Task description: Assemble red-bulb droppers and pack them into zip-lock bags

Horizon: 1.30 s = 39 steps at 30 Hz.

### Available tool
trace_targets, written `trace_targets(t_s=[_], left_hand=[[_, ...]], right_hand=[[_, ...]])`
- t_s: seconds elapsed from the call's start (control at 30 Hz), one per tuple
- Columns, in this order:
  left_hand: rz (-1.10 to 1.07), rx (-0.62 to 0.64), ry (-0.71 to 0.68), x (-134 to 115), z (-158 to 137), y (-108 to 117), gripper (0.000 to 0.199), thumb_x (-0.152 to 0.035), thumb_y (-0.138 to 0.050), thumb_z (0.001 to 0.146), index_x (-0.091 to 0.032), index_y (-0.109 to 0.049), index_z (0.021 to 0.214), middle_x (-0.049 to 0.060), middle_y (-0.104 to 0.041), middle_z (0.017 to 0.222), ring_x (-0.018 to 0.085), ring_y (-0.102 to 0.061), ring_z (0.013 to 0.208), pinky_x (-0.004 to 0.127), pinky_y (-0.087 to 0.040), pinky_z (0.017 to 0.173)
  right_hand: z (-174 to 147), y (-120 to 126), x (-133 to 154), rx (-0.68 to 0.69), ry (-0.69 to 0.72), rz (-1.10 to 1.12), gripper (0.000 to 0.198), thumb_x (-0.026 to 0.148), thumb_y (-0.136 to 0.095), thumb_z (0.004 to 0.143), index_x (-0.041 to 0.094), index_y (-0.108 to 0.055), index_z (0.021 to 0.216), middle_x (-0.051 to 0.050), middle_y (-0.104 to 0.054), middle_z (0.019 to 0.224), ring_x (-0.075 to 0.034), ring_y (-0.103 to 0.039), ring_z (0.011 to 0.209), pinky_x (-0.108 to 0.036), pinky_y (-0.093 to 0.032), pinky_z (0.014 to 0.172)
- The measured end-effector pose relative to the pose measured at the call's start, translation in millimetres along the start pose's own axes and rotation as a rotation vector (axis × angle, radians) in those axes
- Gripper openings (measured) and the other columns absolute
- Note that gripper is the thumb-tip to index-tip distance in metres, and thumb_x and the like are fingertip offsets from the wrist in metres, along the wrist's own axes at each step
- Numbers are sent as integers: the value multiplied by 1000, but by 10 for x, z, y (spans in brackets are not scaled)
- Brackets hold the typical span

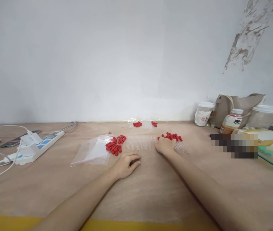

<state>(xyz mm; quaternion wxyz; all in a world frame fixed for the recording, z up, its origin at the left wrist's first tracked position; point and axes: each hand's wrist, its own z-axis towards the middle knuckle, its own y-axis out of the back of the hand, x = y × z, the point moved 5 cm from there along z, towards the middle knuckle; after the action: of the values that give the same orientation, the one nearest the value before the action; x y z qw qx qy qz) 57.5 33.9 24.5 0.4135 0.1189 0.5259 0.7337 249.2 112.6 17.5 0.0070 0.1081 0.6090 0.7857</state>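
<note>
Resting on the worktop [151,192] in the head view, the left hand [126,165] curls loosely, thumb and fingers apart with nothing seen between. The right hand [165,146] is at the red-tipped clear rods [180,139]; whether its grip is pinched on one, I cannot tell. A row of thin clear rods [138,143] lies between these and the red pieces [114,148]. The step in hand seems to be handling the red-tipped ones; the next move probably calls for a light fingertip pinch.

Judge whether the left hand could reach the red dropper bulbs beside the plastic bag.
Probably yes: the left hand is near the red dropper bulbs, with nothing visible in the way.
</note>
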Motion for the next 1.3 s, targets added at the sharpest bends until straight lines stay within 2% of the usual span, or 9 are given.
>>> trace_targets(t_s=[0.17, 0.4, 0.53, 0.63, 0.8, 0.9, 1.0, 1.17, 1.3], left_hand=[[460, -308, 356, 393, 15, 387, 21, -33, -45, 81, -21, -63, 84, 7, -60, 91, 26, -45, 93, 40, -30, 80], [630, -267, 559, 711, -10, 498, 34, -51, -51, 71, -19, -61, 74, 10, -56, 84, 28, -44, 87, 39, -27, 74], [608, -261, 568, 736, 2, 449, 31, -47, -49, 72, -19, -62, 67, 9, -57, 83, 27, -44, 87, 39, -28, 74], [594, -308, 543, 703, 21, 454, 25, -39, -50, 72, -18, -62, 66, 9, -57, 84, 27, -45, 88, 40, -28, 76], [333, -420, 356, 436, 27, 412, 14, -28, -51, 73, -17, -60, 72, 6, -56, 81, 22, -49, 84, 34, -36, 74], [70, -305, 206, 204, 10, 239, 10, -24, -50, 75, -18, -57, 75, 2, -56, 77, 16, -52, 73, 26, -39, 65], [-59, -152, 166, 69, -25, 53, 8, -21, -50, 74, -17, -57, 75, 1, -56, 70, 12, -51, 61, 23, -38, 55], [-133, -92, 190, 56, 0, -56, 23, -33, -61, 68, -17, -62, 85, 3, -60, 84, 14, -53, 67, 23, -41, 59], [-147, -76, 179, 22, 76, -84, 17, -33, -56, 75, -18, -65, 76, 2, -61, 82, 15, -55, 73, 24, -40, 65]], right_hand=[[-35, 29, 50, -3, 35, -16, 22, 20, -43, 74, 12, -64, 75, -14, -65, 77, -24, -59, 72, -41, -24, 74], [-407, 181, -36, -243, 255, -29, 26, 26, -37, 81, 13, -58, 75, -12, -63, 77, -23, -55, 75, -36, -27, 71], [-639, 204, -97, -299, 434, 25, 22, 25, -37, 83, 14, -54, 75, -10, -60, 77, -20, -52, 75, -30, -29, 66], [-753, 222, -116, -342, 478, 80, 17, 24, -38, 83, 15, -52, 77, -7, -58, 77, -20, -51, 74, -30, -29, 66], [-774, 180, -165, -322, 585, 296, 14, 18, -37, 82, 17, -50, 78, -6, -57, 77, -18, -50, 73, -29, -34, 65], [-772, 130, -229, -329, 711, 372, 22, 14, -34, 82, 18, -52, 92, -7, -58, 84, -18, -51, 79, -30, -37, 69], [-781, 68, -279, -322, 784, 362, 31, 10, -34, 80, 20, -53, 103, -7, -58, 85, -18, -52, 81, -31, -39, 72], [-815, 54, -230, -277, 784, 465, 27, 9, -35, 79, 19, -55, 95, -7, -57, 86, -16, -53, 81, -29, -42, 72], [-861, 92, -136, -240, 711, 500, 18, 15, -36, 83, 19, -53, 86, -4, -59, 82, -15, -54, 77, -29, -40, 71]])
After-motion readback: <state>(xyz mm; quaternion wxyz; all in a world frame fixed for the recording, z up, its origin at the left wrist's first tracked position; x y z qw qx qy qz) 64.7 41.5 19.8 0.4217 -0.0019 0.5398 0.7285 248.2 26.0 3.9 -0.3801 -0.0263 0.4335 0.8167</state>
